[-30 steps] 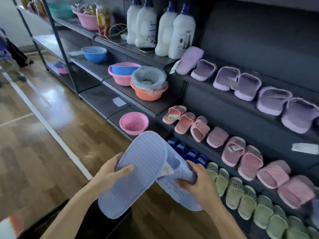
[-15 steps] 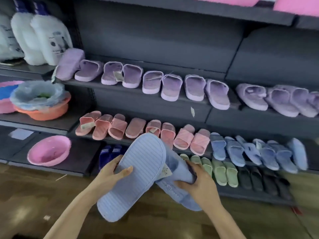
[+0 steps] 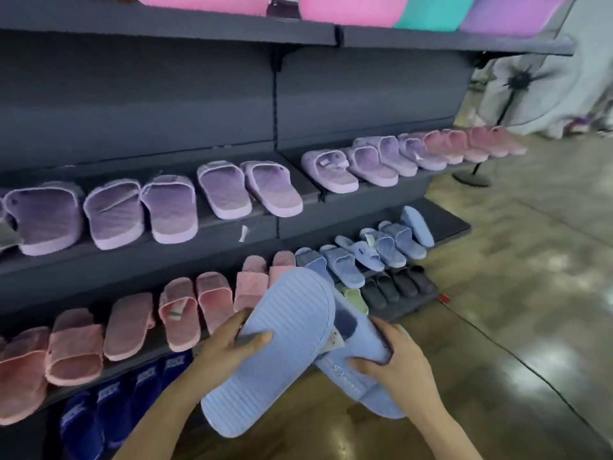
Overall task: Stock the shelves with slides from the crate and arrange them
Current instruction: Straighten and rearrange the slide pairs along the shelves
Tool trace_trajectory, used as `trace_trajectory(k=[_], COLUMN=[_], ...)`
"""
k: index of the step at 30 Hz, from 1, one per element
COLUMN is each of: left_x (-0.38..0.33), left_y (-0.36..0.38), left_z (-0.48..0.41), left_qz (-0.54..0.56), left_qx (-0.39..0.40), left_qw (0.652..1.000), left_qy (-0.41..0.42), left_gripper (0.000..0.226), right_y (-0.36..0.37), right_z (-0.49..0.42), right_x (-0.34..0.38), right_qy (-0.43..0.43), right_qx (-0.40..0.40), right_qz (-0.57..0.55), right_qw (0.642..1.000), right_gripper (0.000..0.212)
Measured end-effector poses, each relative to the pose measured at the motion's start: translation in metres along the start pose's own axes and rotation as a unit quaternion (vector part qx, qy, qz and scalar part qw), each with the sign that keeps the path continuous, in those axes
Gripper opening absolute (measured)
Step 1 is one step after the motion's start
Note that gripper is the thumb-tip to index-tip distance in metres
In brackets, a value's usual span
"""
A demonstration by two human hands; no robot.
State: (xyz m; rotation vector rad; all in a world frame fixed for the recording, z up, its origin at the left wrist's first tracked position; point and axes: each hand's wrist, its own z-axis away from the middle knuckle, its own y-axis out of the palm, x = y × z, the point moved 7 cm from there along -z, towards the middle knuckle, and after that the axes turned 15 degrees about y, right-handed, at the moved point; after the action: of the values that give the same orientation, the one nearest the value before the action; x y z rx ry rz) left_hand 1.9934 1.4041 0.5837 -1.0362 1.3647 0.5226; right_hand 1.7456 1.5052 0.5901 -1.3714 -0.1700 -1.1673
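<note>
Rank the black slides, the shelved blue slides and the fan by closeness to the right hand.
1. The black slides, lowest row, just beyond the right hand.
2. The shelved blue slides, one row higher.
3. The fan, far right.

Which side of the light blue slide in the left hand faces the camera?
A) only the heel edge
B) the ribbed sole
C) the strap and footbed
B: the light blue slide gripped by the left hand shows its ribbed sole, while the other slide in the right hand shows its strap.
</note>
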Motion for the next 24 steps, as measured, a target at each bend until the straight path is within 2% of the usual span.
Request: trace_trajectory(k=[2,5,9,11,16,19,24], left_x=[-0.004,-0.006,0.001,0.004,0.003,-0.003,-0.016], left_y=[0.006,0.02,0.051,0.075,0.139,0.181,0.26], left_z=[-0.022,-0.052,-0.083,-0.095,-0.118,-0.136,-0.164], left_qz=[0.015,0.045,0.076,0.085,0.057,0.059,0.068], left_qx=[0.032,0.076,0.133,0.176,0.264,0.297,0.329], left_qw=[0.999,0.995,0.987,0.979,0.959,0.95,0.939], left_qy=[0.017,0.041,0.054,0.058,0.086,0.082,0.078], left_gripper=[0.069,0.082,0.067,0.065,0.078,0.081,0.076], right_y=[-0.005,-0.012,-0.022,-0.029,-0.055,-0.081,-0.134], right_z=[-0.003,-0.004,0.004,0.009,0.017,0.017,0.004], right_x=[-0.005,-0.014,-0.038,-0.054,-0.1,-0.126,-0.175], right_qy=[0.024,0.051,0.107,0.136,0.208,0.223,0.234], right_qx=[-0.024,-0.058,-0.108,-0.134,-0.184,-0.207,-0.223], right_qz=[-0.018,-0.023,-0.041,-0.045,-0.087,-0.109,-0.127], right_qw=[0.999,0.997,0.988,0.981,0.957,0.946,0.938], right_gripper=[0.066,0.067,0.07,0.07,0.065,0.052,0.054])
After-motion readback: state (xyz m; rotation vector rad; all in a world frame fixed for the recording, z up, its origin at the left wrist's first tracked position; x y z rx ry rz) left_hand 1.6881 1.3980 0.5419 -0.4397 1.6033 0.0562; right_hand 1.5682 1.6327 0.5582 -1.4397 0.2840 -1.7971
